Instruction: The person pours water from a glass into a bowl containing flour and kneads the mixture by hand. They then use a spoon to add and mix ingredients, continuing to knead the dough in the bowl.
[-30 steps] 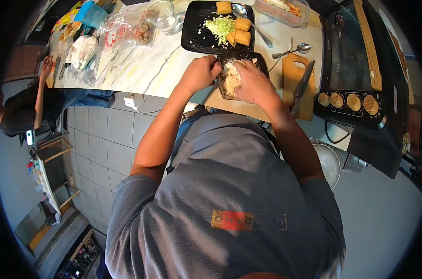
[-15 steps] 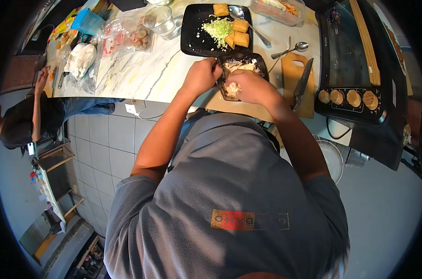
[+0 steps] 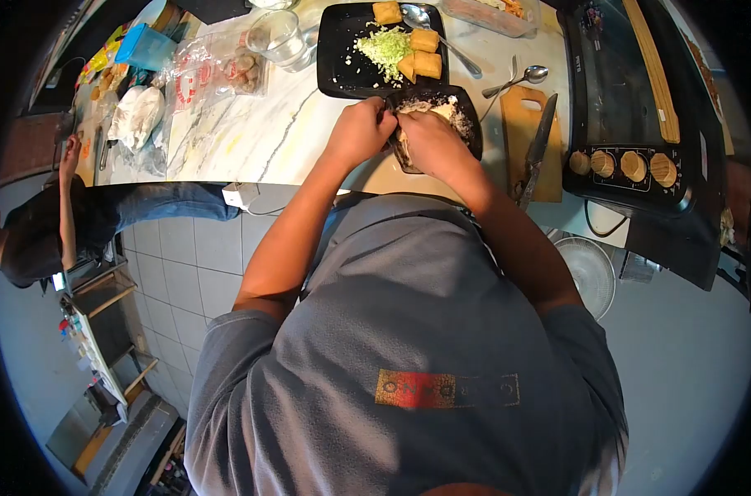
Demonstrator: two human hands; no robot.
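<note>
My left hand [image 3: 362, 131] is closed on the left rim of a dark square bowl [image 3: 471, 147] near the counter's front edge. Inside the bowl lies a pale crumbly mixture [image 3: 453, 112]. My right hand [image 3: 432, 145] reaches into it from the right, its fingers bent down into the mixture and close to my left fingers; what they hold is hidden. Just behind the bowl is a black square plate [image 3: 336, 70] with shredded green vegetable [image 3: 384, 51], several golden fried pieces [image 3: 427, 64] and a spoon [image 3: 417, 16].
At right, a knife [image 3: 542, 136] lies on a wooden board [image 3: 520, 124] beside a black oven [image 3: 611, 91]; a spoon [image 3: 534, 74] and fork are behind. A glass [image 3: 278, 40] and plastic bags [image 3: 214, 74] stand left. Another person [image 3: 40, 223] is at far left.
My right hand has moved up and left within the bowl, towards my left hand, and the clump seen under its fingers is now out of sight. My left hand keeps its hold on the rim.
</note>
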